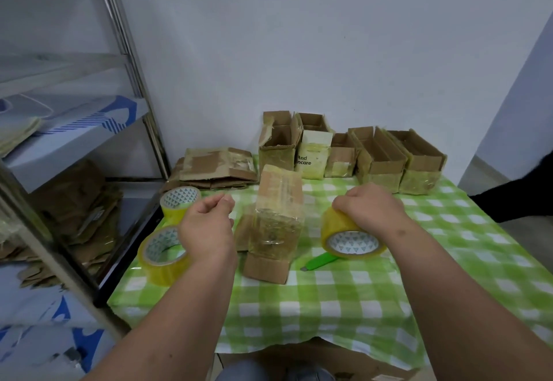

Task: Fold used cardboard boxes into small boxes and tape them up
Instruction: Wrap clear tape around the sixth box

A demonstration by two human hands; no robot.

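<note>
Tape roll point(351, 238) clamped in right hand point(366, 205) grip, left hand point(206, 226) loosely curled, holding nothing. Probably best pinning box point(273, 225) flat on surface point(329, 306) before pulling tape tight across seam.

Near bench point(329, 306) cloth bare: free passage. Centre blocked by taped box point(276, 222). Left edge: 2 tape rolls point(163, 253). Far edge: row of open boxes point(353, 156), flattened cardboard stack point(218, 168). Green cutter point(320, 261) beside right roll point(350, 238).
</note>
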